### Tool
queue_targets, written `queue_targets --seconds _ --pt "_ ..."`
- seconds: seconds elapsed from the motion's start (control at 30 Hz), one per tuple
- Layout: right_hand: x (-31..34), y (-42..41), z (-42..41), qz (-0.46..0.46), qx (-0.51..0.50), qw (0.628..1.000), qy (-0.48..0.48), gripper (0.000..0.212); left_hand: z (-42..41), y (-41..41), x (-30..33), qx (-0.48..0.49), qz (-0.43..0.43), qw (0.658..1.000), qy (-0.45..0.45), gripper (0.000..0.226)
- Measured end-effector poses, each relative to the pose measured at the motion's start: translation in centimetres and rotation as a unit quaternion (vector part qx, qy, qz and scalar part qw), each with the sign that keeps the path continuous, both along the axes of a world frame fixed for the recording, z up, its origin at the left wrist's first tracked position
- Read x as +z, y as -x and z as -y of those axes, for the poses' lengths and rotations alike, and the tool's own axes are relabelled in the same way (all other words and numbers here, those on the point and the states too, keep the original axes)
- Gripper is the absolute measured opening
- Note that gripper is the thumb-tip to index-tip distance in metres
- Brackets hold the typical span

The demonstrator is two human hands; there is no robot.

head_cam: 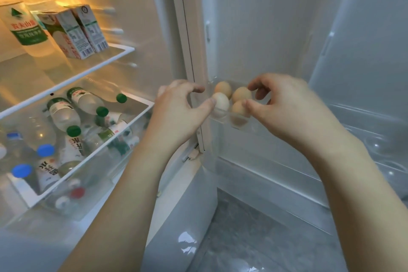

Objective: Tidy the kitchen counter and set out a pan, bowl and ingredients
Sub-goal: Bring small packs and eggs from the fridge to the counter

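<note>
Several eggs sit in a clear tray [239,125] on the open fridge door's shelf: one pale egg [220,101] at the front left and three brown eggs [241,94] around it. My left hand [178,112] reaches in from the left, its fingers half curled and the thumb tip touching the pale egg's left side. My right hand [284,106] comes from the right; its forefinger and thumb are spread just beside the two right-hand brown eggs. Neither hand has lifted an egg.
The fridge interior is lit at left. Two milk cartons [72,33] and a large water bottle [24,26] stand on a glass shelf. Below, a clear drawer [103,146] holds several bottles lying down. Grey floor [242,238] shows beneath the door.
</note>
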State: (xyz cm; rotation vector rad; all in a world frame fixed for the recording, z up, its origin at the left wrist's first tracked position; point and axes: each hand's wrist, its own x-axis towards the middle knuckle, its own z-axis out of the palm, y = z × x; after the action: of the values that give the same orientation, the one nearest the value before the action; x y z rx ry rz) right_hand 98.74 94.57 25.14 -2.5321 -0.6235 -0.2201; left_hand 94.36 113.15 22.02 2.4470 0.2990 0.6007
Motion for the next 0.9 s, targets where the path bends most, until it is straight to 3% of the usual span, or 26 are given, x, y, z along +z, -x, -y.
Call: queue_targets --seconds 0.3,0.57,0.9 --pt "-0.4 -1.6 -1.5 -0.071 -0.026 0.995 0.064 0.017 0.8 -3.0 0.5 0.055 -0.124 0.99 -0.035 0.032" --pt "0.5 -2.1 -1.7 -0.138 0.006 0.987 0.083 0.017 1.4 -3.2 1.5 0.041 -0.197 0.979 0.011 0.041" --pt "1.3 -3.3 -2.2 -0.199 0.022 0.971 0.131 0.029 1.2 -4.0 1.3 0.037 -0.209 0.977 0.025 0.044"
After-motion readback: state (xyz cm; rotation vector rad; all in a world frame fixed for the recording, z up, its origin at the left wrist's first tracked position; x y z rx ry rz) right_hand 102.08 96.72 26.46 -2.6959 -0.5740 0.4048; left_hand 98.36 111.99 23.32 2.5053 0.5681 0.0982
